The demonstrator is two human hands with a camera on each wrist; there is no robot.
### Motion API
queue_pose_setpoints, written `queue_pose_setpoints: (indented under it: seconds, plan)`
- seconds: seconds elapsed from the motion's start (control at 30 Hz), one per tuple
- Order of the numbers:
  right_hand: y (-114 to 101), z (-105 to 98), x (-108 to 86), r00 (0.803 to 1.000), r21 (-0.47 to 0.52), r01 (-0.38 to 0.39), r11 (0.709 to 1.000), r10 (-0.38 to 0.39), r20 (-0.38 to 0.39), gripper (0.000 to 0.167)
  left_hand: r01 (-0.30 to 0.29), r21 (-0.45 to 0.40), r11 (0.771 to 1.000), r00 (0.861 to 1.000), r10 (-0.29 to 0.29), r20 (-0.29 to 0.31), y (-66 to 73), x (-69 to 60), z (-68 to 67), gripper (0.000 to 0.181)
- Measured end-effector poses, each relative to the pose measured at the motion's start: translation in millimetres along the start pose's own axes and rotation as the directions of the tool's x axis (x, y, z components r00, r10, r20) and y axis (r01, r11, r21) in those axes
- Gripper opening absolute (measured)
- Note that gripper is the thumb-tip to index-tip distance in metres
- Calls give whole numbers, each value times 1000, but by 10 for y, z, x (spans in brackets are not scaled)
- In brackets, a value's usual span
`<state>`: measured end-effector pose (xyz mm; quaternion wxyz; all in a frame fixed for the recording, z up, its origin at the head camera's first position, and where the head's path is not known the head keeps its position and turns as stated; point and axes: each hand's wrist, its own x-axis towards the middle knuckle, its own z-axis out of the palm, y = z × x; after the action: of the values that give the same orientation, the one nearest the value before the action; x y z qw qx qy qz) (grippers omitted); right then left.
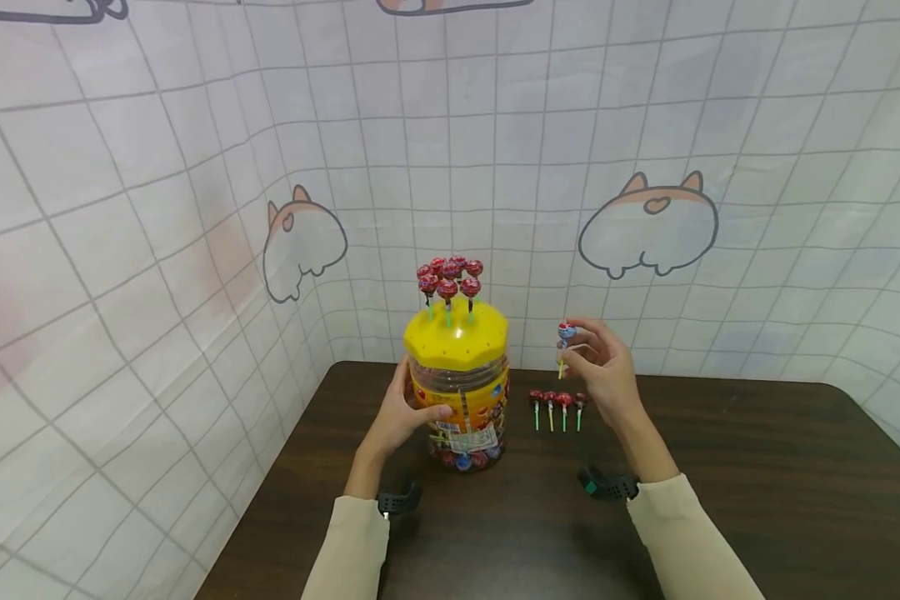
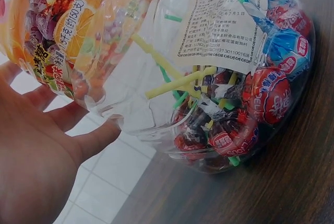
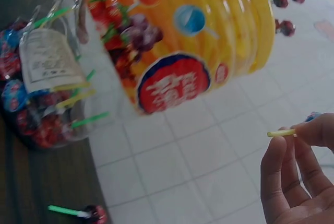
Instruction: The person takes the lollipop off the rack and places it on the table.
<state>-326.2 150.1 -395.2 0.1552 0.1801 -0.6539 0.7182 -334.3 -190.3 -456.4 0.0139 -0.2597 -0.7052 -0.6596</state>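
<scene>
A clear plastic lollipop jar with a fruit-printed wrapper and a yellow lid stands upright on the table. Several red-wrapped lollipops stick up from holes in the lid, and more lie in the jar's bottom. My left hand holds the jar's left side, thumb across the front; its other fingers are partly hidden behind. To the right of the jar, my right hand pinches the yellow stick of a blue-wrapped lollipop, raised above the table and head up.
Several dark red lollipops lie in a row on the dark wooden table, right of the jar, sticks toward me. A white gridded cloth with cartoon drawings hangs behind and to the left. Black straps circle both wrists.
</scene>
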Motion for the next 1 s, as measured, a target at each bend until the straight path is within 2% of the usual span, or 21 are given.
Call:
queue_pose_setpoints:
  seconds: [0.17,0.47,0.77,1.0]
  plan:
    - [90,-73,-46,999,17,-25,1000,26,-39,44,-5,-8,1000,1000,5,-1,9,16,14,94]
    - [164,-192,-97,998,29,-51,998,52,-39,44,12,2,1000,1000,-12,-7,13,10,10,95]
    - [238,-386,-131,996,13,-80,997,81,-47,45,-4,9,1000,1000,4,1,5,20,8,94]
    - [343,-506,-146,992,26,-114,993,115,-58,45,17,26,1000,1000,-17,-10,-3,1,3,94]
